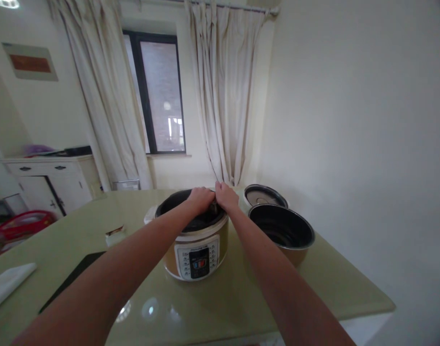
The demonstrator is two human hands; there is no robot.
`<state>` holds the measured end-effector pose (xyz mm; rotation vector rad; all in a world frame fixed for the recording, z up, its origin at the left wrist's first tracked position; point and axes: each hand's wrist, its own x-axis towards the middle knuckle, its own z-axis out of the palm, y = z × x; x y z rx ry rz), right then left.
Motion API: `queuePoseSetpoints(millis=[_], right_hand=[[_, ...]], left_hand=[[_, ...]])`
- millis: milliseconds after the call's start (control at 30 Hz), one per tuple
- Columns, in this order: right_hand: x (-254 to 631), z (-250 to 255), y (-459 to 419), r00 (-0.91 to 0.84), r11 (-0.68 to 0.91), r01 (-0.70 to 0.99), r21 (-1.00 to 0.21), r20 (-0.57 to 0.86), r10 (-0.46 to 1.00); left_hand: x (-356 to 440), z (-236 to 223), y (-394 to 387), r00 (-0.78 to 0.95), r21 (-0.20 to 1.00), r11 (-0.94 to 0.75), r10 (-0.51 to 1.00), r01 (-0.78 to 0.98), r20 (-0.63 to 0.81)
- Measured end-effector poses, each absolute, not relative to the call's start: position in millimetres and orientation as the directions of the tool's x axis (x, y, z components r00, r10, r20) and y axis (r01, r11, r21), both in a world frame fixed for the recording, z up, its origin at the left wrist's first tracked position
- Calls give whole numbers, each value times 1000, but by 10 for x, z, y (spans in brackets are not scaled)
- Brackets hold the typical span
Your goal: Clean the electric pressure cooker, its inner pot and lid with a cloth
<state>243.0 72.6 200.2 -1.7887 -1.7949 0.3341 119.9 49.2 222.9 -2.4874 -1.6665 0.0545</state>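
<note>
An electric cooker [225,242] stands upright on the table, its control panel facing me and its dark inside uncovered. My left hand [201,198] reaches over the cooker's far right rim with its fingers curled. Close beside it, almost touching, my right hand [227,196] is also closed at that rim. A small dark brownish thing [214,207] shows between the two hands; I cannot make out what it is or which hand grips it. Right of the cooker sits a dark-lined inner pot [282,228], and behind that lies a round lid [265,196].
The glossy green table [220,312] ends at a right edge near the wall. On its left are a dark flat board [73,278], a white object [10,283] and a small whitish container [115,236]. Beyond are a white cabinet [50,178], a red basket [28,223] and curtains [227,86].
</note>
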Motion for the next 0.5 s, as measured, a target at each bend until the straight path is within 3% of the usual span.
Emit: queuePoseSetpoints(millis=[133, 300, 400, 500], right_hand=[[2423, 1993, 745, 78, 63, 818, -572, 219, 973], [2424, 1987, 736, 72, 72, 826, -559, 231, 970], [2427, 1991, 721, 63, 71, 834, -548, 222, 973], [2429, 1995, 711, 53, 77, 834, -546, 219, 974]], left_hand=[[929, 2308, 535, 334, -280, -294, 937, 914, 105], [613, 2464, 485, 184, -350, -175, 983, 920, -8], [604, 2587, 441, 163, -301, -231, 958, 925, -235], [723, 2635, 349, 221, -150, -327, 850, 933, -479]])
